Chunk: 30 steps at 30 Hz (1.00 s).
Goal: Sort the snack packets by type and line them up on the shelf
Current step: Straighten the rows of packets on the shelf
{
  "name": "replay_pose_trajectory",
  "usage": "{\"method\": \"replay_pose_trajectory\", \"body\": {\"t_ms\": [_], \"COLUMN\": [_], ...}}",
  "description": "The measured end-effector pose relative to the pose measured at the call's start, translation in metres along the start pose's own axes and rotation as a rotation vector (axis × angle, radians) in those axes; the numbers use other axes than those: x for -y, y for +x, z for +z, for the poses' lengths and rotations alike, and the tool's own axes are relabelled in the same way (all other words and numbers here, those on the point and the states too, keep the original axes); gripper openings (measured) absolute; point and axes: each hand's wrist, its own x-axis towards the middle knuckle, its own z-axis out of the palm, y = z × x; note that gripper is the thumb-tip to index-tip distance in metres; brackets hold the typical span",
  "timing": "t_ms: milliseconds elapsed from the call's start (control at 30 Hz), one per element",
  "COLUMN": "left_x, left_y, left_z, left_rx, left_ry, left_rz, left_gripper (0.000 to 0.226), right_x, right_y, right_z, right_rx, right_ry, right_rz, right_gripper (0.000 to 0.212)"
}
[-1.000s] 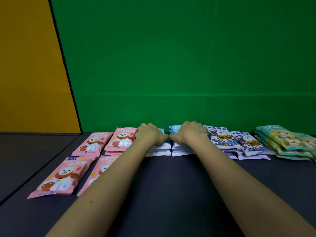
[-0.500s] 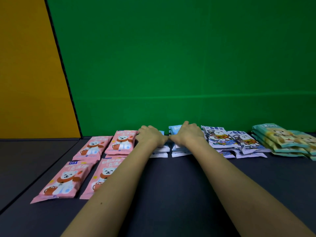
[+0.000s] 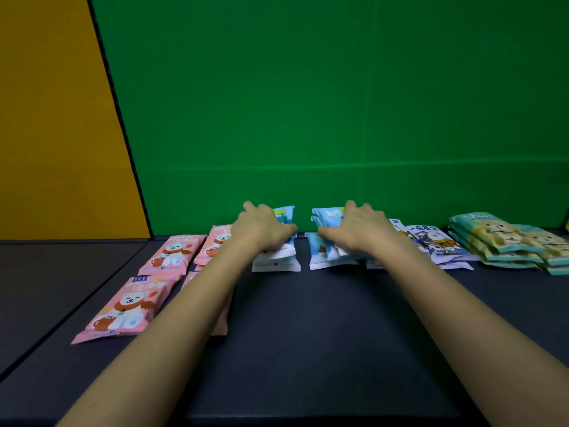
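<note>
Two stacks of light blue snack packets lie at the back of the dark shelf (image 3: 308, 334). My left hand (image 3: 261, 229) rests on the left blue stack (image 3: 277, 260), fingers curled over it. My right hand (image 3: 357, 229) grips the right blue stack (image 3: 326, 257). A narrow gap separates the two stacks. Pink bear packets (image 3: 126, 306) lie in two rows at the left, partly hidden by my left forearm. White and navy packets (image 3: 431, 241) sit right of my right hand, and teal and yellow packets (image 3: 498, 238) are stacked at the far right.
A green wall (image 3: 308, 103) closes the back of the shelf. An orange panel (image 3: 46, 118) stands at the left. A seam in the shelf surface (image 3: 61, 322) runs diagonally at the left.
My hands, which touched each other over the blue packets, have moved apart. The blue packets now form two separate stacks with a gap between them.
</note>
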Motion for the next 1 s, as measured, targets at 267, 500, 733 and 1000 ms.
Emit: {"method": "replay_pose_trajectory", "body": {"t_ms": [267,500,733,1000], "left_x": [0.010,0.015,0.040,0.034], "left_y": [-0.082,-0.091,-0.107,-0.103], "left_z": [0.008,0.030,0.034,0.043], "left_rx": [0.154,0.115,0.323,0.283], "left_ry": [0.226,0.350,0.130,0.159], "left_rz": [0.135,0.111,0.308,0.265], "left_gripper": [0.066,0.069,0.066,0.065], "right_x": [-0.006,-0.007,-0.034,-0.026], "right_y": [-0.078,-0.084,-0.096,-0.096], "right_z": [0.013,0.031,0.032,0.036], "right_rx": [0.146,0.117,0.274,0.223], "right_ry": [-0.076,-0.114,0.116,0.043], "right_rz": [-0.080,-0.052,-0.238,-0.226], "right_gripper": [0.077,0.089,0.083,0.084]}}
